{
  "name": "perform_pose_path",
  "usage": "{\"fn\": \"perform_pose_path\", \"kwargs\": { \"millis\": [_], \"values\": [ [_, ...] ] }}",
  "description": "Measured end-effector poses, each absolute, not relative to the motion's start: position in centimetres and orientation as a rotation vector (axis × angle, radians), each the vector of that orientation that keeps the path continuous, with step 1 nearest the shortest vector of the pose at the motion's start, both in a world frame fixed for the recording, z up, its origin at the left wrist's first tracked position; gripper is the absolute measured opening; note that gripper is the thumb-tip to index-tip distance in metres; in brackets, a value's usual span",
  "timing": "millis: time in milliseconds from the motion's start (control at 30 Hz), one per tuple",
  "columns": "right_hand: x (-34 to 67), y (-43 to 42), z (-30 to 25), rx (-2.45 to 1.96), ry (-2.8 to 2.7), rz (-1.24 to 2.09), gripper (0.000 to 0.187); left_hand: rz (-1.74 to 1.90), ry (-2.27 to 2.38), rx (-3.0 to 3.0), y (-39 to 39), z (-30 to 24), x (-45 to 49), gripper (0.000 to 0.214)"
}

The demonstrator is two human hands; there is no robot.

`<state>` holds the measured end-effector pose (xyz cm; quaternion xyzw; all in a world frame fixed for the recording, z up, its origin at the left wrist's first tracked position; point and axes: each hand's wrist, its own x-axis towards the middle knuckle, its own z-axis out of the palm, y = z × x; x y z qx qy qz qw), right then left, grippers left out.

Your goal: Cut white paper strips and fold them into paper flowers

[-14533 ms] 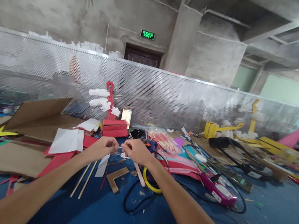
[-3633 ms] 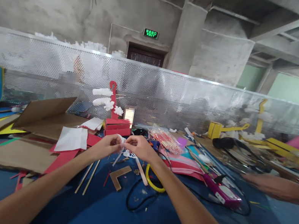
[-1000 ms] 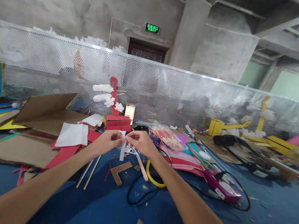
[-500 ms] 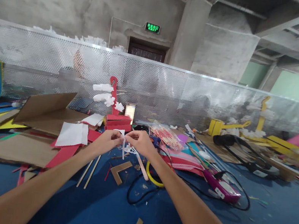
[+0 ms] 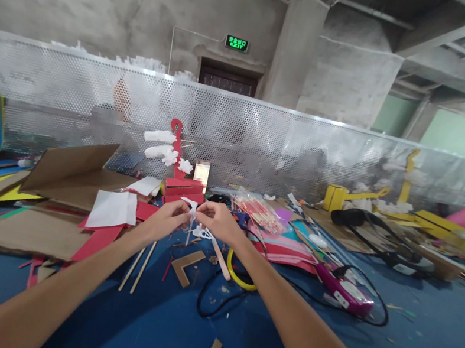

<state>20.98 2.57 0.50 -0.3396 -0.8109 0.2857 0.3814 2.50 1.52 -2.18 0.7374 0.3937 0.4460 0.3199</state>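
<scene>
Over the middle of the blue table, my left hand (image 5: 169,217) and my right hand (image 5: 219,221) meet fingertip to fingertip. Between them both pinch a thin white paper strip (image 5: 193,208), whose narrow end hangs down. Behind the hands stands a red cardboard piece (image 5: 184,191) with an upright red hook shape (image 5: 177,146) bearing white tufts. White paper sheets (image 5: 112,210) lie left of my left hand. Below the hands are two thin wooden sticks (image 5: 142,269), an L-shaped cardboard piece (image 5: 185,268) and a tool with a pale pink handle (image 5: 221,260).
Brown cardboard (image 5: 36,226) piles up on the left. To the right are a bag of sticks (image 5: 259,210), a yellow ring (image 5: 236,277), a purple device (image 5: 344,290) with a black cable and a black strap (image 5: 385,249). A perforated metal panel (image 5: 266,138) closes off the back.
The hanging end of the white strip has shifted slightly left and looks narrower. More white now shows above the fingertips. Both hands stay nearly in place.
</scene>
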Motion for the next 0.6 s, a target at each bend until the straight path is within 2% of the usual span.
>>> {"fn": "perform_pose_path", "kwargs": {
  "millis": [300, 600],
  "values": [
    [21.17, 2.79, 0.24, -0.87, -2.116, 0.736, 0.014, 1.15, 1.035, 2.034, 1.71, -2.32, 2.22, 0.031],
    [21.17, 2.84, -0.04, -0.87, -2.161, 0.665, 0.01, 1.23, 1.252, 2.231, 0.97, -2.2, 2.12, 0.017]
  ]
}}
